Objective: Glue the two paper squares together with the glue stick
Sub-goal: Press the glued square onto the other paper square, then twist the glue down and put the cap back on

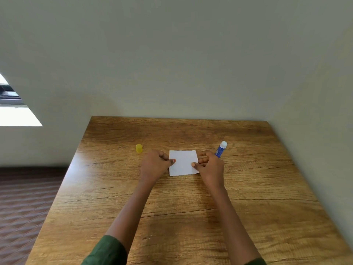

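Your left hand (pixel 155 163) and right hand (pixel 211 165) each pinch a side edge of the white paper square (pixel 183 162), thumb on top and fingers (pixel 202 159) curled at the margin. This grip probably keeps the layers from slipping on the counter (pixel 191 217), though only one white face shows, so a second square beneath cannot be confirmed. The uncapped glue stick (pixel 221 149) lies beyond the square's right edge and its yellow cap (pixel 138 148) beyond the left, likely parked clear of the pressing.

I see one white paper square (pixel 183 162) face up, its left edge pinched by the left hand (pixel 154 165), its right edge by the right hand (pixel 210 166). The blue glue stick (pixel 221 149), white tip bared, tilts just right of it; its yellow cap (pixel 139 148) stands off left.
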The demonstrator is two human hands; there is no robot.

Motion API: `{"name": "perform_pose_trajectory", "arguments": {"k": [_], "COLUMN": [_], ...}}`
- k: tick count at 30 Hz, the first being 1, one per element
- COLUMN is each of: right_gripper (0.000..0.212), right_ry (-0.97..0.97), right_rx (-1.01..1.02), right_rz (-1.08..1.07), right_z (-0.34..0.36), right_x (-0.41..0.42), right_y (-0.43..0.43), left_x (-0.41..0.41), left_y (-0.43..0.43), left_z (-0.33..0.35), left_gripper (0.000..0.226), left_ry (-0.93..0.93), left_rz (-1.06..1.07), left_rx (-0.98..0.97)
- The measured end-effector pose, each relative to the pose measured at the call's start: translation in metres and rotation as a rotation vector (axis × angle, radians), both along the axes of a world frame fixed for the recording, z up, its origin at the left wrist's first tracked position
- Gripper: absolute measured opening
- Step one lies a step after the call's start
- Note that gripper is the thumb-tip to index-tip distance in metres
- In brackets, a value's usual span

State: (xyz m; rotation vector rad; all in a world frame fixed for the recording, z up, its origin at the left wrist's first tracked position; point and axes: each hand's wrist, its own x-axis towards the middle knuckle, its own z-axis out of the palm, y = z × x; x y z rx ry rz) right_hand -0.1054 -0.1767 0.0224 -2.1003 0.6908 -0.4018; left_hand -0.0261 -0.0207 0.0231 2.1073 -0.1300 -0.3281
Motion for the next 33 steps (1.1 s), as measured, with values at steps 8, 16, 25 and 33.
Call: {"name": "perform_pose_trajectory", "arguments": {"k": [8, 16, 25, 33], "right_gripper": [0.022, 0.011, 0.043, 0.028], "right_ry": [0.047, -0.006, -0.080, -0.012], "right_rx": [-0.071, -0.042, 0.046, 0.052], "right_rz": [0.015, -0.039, -0.330, -0.231], "right_z": [-0.006, -0.004, -0.002, 0.004], "right_x": [-0.002, -0.010, -0.016, 0.001], "right_y": [-0.005, -0.014, -0.049, -0.055], "left_x": [0.000, -0.001, -0.002, -0.002], "left_y": [0.000, 0.000, -0.001, -0.010], "left_z": [-0.003, -0.003, -0.001, 0.011], "left_gripper": [0.024, 0.027, 0.006, 0.006], "left_ry": [-0.044, -0.073, -0.147, -0.129], "left_rz": [0.000, 0.060, 0.084, 0.063], "left_rx": [0.029, -0.015, -0.103, -0.194]}}
